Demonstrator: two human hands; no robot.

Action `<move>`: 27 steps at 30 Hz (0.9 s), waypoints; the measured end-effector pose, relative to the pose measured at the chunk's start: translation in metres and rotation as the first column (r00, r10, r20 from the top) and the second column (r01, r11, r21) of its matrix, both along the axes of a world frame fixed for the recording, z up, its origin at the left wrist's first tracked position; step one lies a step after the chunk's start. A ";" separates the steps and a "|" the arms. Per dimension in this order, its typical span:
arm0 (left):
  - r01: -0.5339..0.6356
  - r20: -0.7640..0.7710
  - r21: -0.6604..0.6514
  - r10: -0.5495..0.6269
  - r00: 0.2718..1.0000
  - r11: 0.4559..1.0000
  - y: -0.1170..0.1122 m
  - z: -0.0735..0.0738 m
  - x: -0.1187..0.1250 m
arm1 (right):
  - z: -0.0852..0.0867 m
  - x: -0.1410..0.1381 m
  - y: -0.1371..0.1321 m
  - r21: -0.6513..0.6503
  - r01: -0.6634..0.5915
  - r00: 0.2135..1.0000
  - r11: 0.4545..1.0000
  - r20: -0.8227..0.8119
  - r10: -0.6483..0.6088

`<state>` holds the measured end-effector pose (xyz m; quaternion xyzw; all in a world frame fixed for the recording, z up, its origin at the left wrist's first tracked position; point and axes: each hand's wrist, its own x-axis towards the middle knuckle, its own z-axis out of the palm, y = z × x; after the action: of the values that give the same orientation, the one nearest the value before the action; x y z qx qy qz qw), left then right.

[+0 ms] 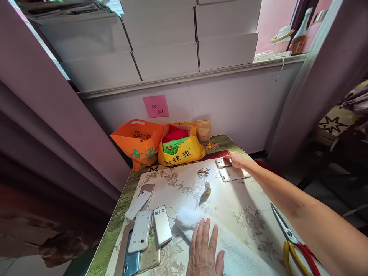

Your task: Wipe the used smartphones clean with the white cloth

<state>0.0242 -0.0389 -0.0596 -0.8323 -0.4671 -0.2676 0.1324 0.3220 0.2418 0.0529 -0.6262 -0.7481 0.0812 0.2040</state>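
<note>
My left hand (203, 249) lies flat with fingers stretched on a folded white towel (238, 249) at the front of the table. My right hand (236, 160) reaches to the far right, its fingers closed on the end of a small gold phone (222, 163). Just in front of that phone lies a white phone (234, 174), back up. A small dropper bottle (207, 188) stands upright near the middle, with eyeglasses (203, 173) behind it. To the left is a loose pile of several phones, among them a white phone (140, 232) and a silver phone (162, 225).
Red-and-yellow scissors (294, 241) lie under my right forearm, blades partly apart. An orange bag (138, 142), a yellow bag (182, 153) with cloth inside and a brown pouch (202, 131) stand along the back edge. A pink note (155, 106) is on the wall.
</note>
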 end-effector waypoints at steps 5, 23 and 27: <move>-0.012 -0.006 -0.001 0.012 1.000 1.000 -0.003 0.006 0.002 | 0.043 -0.011 -0.022 0.074 0.123 0.961 0.990 -0.258 -0.100; 0.008 0.401 -0.250 0.096 0.911 0.968 -0.025 0.047 -0.005 | -0.067 -0.179 -0.281 0.203 -0.023 0.689 0.979 -0.706 0.163; -0.056 0.435 -0.279 0.178 0.883 0.959 -0.030 0.074 -0.020 | -0.068 -0.179 -0.284 0.242 -0.063 0.809 0.968 -0.555 0.191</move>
<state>0.0039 -0.0694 0.0144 -0.7263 -0.5656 -0.3835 -0.0745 0.1428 -0.0422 -0.0156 -0.4954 -0.6964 0.1992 0.4796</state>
